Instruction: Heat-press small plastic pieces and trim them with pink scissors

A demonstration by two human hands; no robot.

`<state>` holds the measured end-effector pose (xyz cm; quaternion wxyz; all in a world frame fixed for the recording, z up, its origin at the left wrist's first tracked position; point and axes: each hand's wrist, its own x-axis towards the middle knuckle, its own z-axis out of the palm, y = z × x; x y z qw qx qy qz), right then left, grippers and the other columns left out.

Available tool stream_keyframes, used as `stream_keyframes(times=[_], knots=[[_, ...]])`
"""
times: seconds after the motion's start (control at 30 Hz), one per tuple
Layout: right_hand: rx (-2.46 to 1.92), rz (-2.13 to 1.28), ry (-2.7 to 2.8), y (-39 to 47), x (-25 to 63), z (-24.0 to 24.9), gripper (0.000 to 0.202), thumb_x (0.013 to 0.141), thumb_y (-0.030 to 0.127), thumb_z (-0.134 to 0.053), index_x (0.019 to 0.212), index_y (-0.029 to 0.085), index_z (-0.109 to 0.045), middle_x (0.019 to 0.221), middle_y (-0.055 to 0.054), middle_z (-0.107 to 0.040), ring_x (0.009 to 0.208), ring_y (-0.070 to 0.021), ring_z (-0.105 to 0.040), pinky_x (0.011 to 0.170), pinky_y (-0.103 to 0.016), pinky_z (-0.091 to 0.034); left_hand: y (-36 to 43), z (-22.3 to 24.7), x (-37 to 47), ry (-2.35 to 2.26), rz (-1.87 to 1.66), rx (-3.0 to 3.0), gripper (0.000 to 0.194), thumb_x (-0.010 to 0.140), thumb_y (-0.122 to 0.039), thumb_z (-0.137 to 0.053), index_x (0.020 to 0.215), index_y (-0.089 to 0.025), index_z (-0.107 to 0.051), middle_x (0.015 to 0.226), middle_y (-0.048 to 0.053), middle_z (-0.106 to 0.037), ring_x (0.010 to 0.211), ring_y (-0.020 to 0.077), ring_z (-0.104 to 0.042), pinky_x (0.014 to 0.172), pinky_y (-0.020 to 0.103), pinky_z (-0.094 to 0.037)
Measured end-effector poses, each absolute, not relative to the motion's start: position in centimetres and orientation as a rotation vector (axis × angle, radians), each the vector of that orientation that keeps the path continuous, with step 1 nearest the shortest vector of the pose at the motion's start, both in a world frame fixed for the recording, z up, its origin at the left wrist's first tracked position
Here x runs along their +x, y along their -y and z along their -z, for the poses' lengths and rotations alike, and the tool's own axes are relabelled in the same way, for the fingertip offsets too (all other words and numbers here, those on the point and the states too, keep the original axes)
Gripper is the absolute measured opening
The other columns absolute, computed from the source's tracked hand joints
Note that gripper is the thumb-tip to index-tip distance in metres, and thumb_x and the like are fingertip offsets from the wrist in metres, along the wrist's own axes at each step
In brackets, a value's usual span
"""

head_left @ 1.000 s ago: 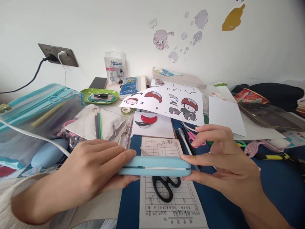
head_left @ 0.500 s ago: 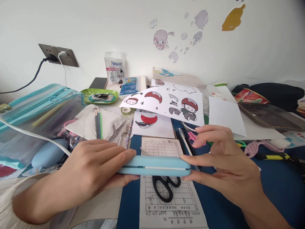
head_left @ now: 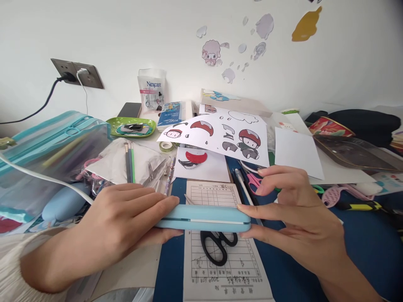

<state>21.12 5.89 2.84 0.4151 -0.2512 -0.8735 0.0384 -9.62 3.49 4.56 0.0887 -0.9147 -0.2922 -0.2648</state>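
A light blue mini hair straightener lies level between both hands, its two arms pressed together with a thin white strip along the gap. My left hand wraps around its left end, fingers on top and thumb below. At the right end, my right hand pinches it between index finger and thumb, the other fingers curled up. Below it, black-handled scissors rest on a printed form pad, blades partly hidden. A white cord runs from the left edge to behind my left hand.
Behind the pad lie paper cutouts on a white card and a printed character sheet. Left are a mesh zip pouch, brushes and a green tray. Pens and pink scissors lie right. A wall stands behind.
The view has shifted very slightly. Both hands keep the same grip on the hair straightener, and nothing else has visibly moved.
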Motion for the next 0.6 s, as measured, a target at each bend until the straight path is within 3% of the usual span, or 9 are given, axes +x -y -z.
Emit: stream_keyframes(times=[0.37,0.6], knots=[[-0.683,-0.079,2.156,-5.66,20.96,-2.45,0.022,0.091,0.027,-0.074,0.112,0.027,-0.068,0.107,-0.005,-0.052,0.112,-0.0246,-0.053,0.096,-0.042,-0.051,-3.76,-4.74,-9.78,0.864,0.719,-2.719,0.036,0.105,-0.044,-0.048,0.11,-0.012,-0.063,0.079,0.005,-0.074,0.061,0.0175,-0.071,0.055,0.028,-0.05],[-0.702,-0.06,2.155,-5.4,21.07,-2.36,0.024,0.094,0.033,-0.071,0.117,0.031,-0.066,0.107,-0.006,-0.051,0.111,-0.0268,-0.053,0.097,-0.049,-0.05,-3.7,-4.77,-9.95,0.879,0.732,-2.69,0.036,0.105,-0.047,-0.047,0.113,-0.015,-0.061,0.078,0.004,-0.075,0.059,0.0181,-0.071,0.053,0.029,-0.05]])
